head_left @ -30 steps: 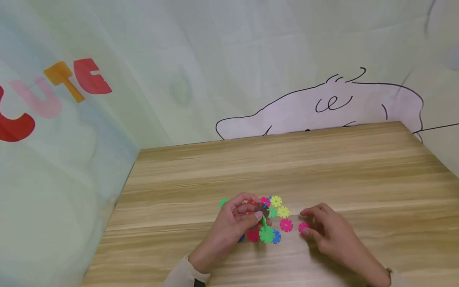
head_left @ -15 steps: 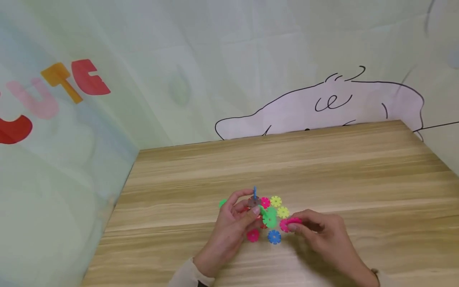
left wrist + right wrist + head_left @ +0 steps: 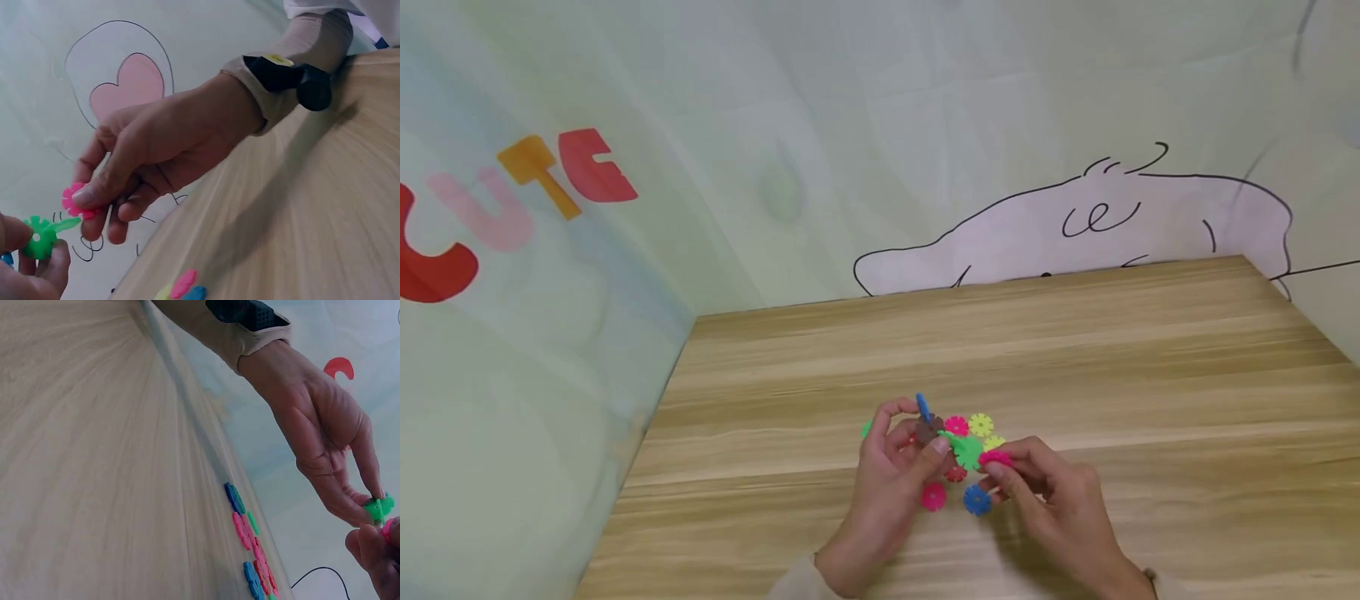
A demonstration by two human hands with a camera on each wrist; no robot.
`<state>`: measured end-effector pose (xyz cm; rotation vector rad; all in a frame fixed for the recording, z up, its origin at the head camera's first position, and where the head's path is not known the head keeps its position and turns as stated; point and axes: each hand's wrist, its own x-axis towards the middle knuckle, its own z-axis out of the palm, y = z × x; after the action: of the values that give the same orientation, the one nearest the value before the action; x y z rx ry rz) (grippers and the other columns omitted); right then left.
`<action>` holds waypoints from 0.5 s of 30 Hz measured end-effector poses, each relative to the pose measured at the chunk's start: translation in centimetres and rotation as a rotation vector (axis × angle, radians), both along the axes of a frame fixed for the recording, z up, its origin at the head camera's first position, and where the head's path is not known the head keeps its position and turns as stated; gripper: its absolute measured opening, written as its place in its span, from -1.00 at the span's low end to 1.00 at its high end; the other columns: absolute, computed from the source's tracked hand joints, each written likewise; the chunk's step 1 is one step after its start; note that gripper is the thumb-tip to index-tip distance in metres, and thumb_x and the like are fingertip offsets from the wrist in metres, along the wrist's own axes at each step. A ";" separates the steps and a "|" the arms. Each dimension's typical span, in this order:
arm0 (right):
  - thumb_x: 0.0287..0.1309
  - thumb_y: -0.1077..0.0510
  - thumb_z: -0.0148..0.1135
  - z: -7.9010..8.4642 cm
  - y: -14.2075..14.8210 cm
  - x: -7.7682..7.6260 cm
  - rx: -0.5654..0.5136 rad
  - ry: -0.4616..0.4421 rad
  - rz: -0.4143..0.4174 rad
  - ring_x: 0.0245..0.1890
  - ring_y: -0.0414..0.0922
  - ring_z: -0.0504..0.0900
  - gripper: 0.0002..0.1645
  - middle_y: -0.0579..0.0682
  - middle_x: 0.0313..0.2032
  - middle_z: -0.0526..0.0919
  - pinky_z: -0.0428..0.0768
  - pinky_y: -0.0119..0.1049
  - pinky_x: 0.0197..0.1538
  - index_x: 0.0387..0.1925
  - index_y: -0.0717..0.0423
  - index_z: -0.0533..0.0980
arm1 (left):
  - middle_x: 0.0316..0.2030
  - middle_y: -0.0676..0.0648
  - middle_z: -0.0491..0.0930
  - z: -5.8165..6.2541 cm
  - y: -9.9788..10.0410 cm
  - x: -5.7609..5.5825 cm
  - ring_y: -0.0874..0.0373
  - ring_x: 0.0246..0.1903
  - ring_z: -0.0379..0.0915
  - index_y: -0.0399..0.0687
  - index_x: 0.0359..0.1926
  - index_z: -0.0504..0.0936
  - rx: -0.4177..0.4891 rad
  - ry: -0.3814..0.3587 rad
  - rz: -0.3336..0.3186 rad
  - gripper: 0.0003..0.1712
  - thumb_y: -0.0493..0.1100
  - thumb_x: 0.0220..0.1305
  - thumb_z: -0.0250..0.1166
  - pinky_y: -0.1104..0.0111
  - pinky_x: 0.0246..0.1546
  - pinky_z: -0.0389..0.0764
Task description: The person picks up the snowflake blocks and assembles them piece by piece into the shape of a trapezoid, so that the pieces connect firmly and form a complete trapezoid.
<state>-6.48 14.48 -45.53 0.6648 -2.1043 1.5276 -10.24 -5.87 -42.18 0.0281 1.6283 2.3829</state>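
Notched plastic discs in bright colors are joined into a small assembly, held by my left hand (image 3: 883, 500) over the table. It includes a blue disc (image 3: 922, 406) on edge at the top, a brown disc (image 3: 929, 428) below it and a green disc (image 3: 970, 452) on the right. My right hand (image 3: 1063, 504) pinches a pink disc (image 3: 996, 458) between thumb and fingers, right at the edge of the green one. In the left wrist view, the pink disc (image 3: 74, 200) stands close to a green piece jutting from the green disc (image 3: 39, 242).
Loose discs lie on the wooden table (image 3: 775, 392) under and around the hands: a yellow disc (image 3: 981, 425) and pink disc (image 3: 956, 426) behind, another pink disc (image 3: 933, 497) and a blue disc (image 3: 977, 500) in front. A printed cloth (image 3: 775, 167) hangs behind the table.
My right hand has picked the pink disc off the table and carried it left to the assembly. My left hand has turned the assembly, its green disc now facing right.
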 end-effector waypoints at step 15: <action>0.22 0.61 0.32 0.4 -0.5 0.4 -0.022 -0.039 -0.059 -0.38 -0.34 0.83 -0.64 0.17 -0.29 0.88 0.76 -0.45 -0.35 -0.07 0.21 0.62 | -0.10 0.05 0.68 0.6 -0.2 0.3 0.22 -0.12 0.68 0.08 0.15 0.37 0.019 0.047 0.016 -0.46 -0.49 0.37 0.35 0.33 -0.02 0.80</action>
<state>-6.12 13.96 -45.09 0.5651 -2.1135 1.5408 -9.94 -6.06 -41.59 0.0750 1.6319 2.4273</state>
